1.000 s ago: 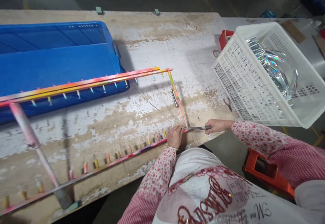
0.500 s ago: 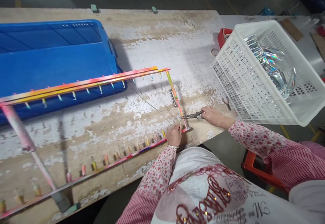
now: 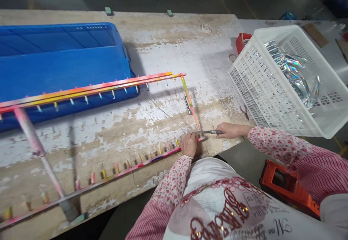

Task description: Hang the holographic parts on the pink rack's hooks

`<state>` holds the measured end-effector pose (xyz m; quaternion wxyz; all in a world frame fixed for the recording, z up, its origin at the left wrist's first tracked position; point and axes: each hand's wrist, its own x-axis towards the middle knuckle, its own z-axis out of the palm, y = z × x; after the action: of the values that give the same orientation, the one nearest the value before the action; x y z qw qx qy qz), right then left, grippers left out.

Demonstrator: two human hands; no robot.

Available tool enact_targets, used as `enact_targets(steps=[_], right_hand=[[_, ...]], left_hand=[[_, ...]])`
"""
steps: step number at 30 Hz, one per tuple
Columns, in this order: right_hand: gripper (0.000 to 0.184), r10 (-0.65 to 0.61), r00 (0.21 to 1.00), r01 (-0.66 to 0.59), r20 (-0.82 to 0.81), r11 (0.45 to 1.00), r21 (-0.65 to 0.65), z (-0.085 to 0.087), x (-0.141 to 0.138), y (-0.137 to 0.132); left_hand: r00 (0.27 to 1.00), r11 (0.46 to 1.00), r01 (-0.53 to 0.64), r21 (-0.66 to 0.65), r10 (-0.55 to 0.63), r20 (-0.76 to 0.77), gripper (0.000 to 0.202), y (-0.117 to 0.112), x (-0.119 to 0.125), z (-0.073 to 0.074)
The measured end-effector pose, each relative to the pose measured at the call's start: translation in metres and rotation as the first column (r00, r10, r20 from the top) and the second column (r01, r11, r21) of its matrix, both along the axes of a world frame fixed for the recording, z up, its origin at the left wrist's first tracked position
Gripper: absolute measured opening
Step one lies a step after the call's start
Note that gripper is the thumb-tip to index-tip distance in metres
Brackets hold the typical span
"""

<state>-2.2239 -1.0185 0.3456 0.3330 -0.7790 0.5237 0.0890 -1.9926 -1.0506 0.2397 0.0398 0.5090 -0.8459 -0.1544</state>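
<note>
A long paint-splashed metal rack frame point(image 3: 108, 85) with rows of small pegs lies on the worn white workbench point(image 3: 168, 48). My left hand point(image 3: 188, 144) is closed at the frame's near right corner, pinching something too small to make out beside the pegs. My right hand point(image 3: 230, 129) grips metal pliers point(image 3: 208, 132), whose tips point left to the same corner, close to my left fingers. A thin wire point(image 3: 163, 112) runs diagonally across the frame toward that corner.
A blue plastic tub point(image 3: 54, 60) sits at the back left under the frame's far bar. A white slotted basket point(image 3: 282, 80) holding shiny holographic pieces stands at the right. Small pliers point(image 3: 244, 111) lie by the basket. An orange stool point(image 3: 288, 187) stands on the floor.
My right hand with the pliers lifted away toward the frame's side bar half a second ago, then came back down to the near corner. My left hand stayed at the corner.
</note>
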Motion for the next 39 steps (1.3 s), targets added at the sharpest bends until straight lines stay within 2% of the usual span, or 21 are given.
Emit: enact_targets(steps=[1,2,4,6,9,12,15,21,24,26,27,29,31,32,33,34,35,36,37,38,39], right_hand=[[0.024,-0.042,0.991,0.032,0.125,0.996,0.077,-0.006,0.001,0.0],[0.026,-0.086,0.974,0.067,0.212,0.993,0.097,-0.011,0.003,-0.001],[0.025,-0.147,0.959,0.158,0.243,0.987,-0.028,-0.021,0.007,-0.003],[0.021,-0.135,0.979,0.167,0.152,0.961,-0.22,-0.027,0.012,-0.007],[0.019,-0.042,0.999,0.03,-0.027,0.936,-0.351,-0.026,0.02,-0.015],[0.018,0.022,0.984,-0.095,-0.175,0.904,-0.416,-0.019,0.031,-0.025],[0.017,0.092,0.953,-0.229,-0.29,0.846,-0.482,-0.015,0.043,-0.034],[0.024,0.209,0.875,-0.443,-0.437,0.708,-0.55,-0.013,0.06,-0.049],[0.024,0.227,0.857,-0.482,-0.463,0.672,-0.562,-0.011,0.065,-0.052],[0.023,0.231,0.863,-0.468,-0.449,0.701,-0.538,-0.012,0.065,-0.051],[0.022,0.223,0.876,-0.438,-0.427,0.739,-0.512,-0.013,0.063,-0.05],[0.02,0.21,0.929,-0.327,-0.306,0.852,-0.408,-0.019,0.056,-0.046],[0.023,0.223,0.973,-0.229,-0.052,0.958,-0.173,-0.029,0.049,-0.04],[0.027,0.21,0.972,-0.21,0.104,0.978,-0.017,-0.035,0.046,-0.036],[0.03,0.174,0.954,-0.21,0.242,0.969,0.128,-0.042,0.044,-0.033],[0.033,0.125,0.934,-0.21,0.335,0.95,0.23,-0.048,0.044,-0.031],[0.034,0.075,0.924,-0.183,0.374,0.948,0.262,-0.054,0.045,-0.03],[0.035,0.033,0.931,-0.12,0.365,0.969,0.217,-0.06,0.047,-0.03],[0.034,-0.008,0.949,-0.027,0.316,0.994,0.106,-0.064,0.049,-0.032],[0.032,-0.057,0.967,0.069,0.249,0.997,-0.037,-0.067,0.051,-0.035],[0.031,-0.12,0.976,0.153,0.184,0.972,-0.177,-0.069,0.051,-0.039]], left_hand=[[1.0,1.0,-0.013,0.014,0.013,-0.009,0.028,0.001,0.002,0.0],[0.999,0.999,-0.028,0.02,0.029,-0.022,0.027,0.002,0.004,0.0],[0.995,0.998,-0.057,0.011,0.058,-0.076,0.029,0.006,0.015,0.001],[0.979,0.993,-0.12,-0.02,0.115,-0.167,0.03,0.01,0.031,0.002],[0.925,0.947,-0.313,-0.065,0.289,-0.245,0.028,0.012,0.057,0.003],[0.902,0.91,-0.414,-0.004,0.41,-0.137,0.04,0.007,0.072,0.003],[0.92,0.919,-0.387,0.077,0.391,-0.037,0.033,0.0,0.072,0.003],[0.926,0.933,-0.355,0.06,0.36,-0.117,0.026,-0.002,0.066,0.003],[0.947,0.953,-0.301,0.038,0.303,-0.107,0.025,-0.001,0.068,0.004],[0.959,0.965,-0.263,0.021,0.264,-0.103,0.025,-0.002,0.07,0.005],[0.962,0.968,-0.252,0.016,0.252,-0.106,0.025,-0.002,0.071,0.004],[0.961,0.97,-0.243,0.014,0.243,-0.131,0.025,-0.002,0.074,0.003],[0.957,0.975,-0.221,0.013,0.22,-0.189,0.023,-0.001,0.078,-0.001],[0.952,0.979,-0.203,0.01,0.199,-0.231,0.021,0.0,0.08,-0.003],[0.945,0.983,-0.186,0.005,0.18,-0.272,0.02,0.001,0.082,-0.005],[0.937,0.983,-0.185,0.0,0.176,-0.301,0.019,0.001,0.084,-0.007],[0.931,0.98,-0.199,-0.001,0.189,-0.312,0.018,0.001,0.085,-0.009],[0.928,0.974,-0.225,0.004,0.216,-0.303,0.018,0.001,0.086,-0.009],[0.927,0.967,-0.256,0.014,0.249,-0.279,0.019,0.0,0.086,-0.01],[0.928,0.96,-0.279,0.025,0.276,-0.251,0.022,-0.001,0.086,-0.009],[0.929,0.956,-0.292,0.036,0.292,-0.226,0.024,-0.002,0.086,-0.009]])
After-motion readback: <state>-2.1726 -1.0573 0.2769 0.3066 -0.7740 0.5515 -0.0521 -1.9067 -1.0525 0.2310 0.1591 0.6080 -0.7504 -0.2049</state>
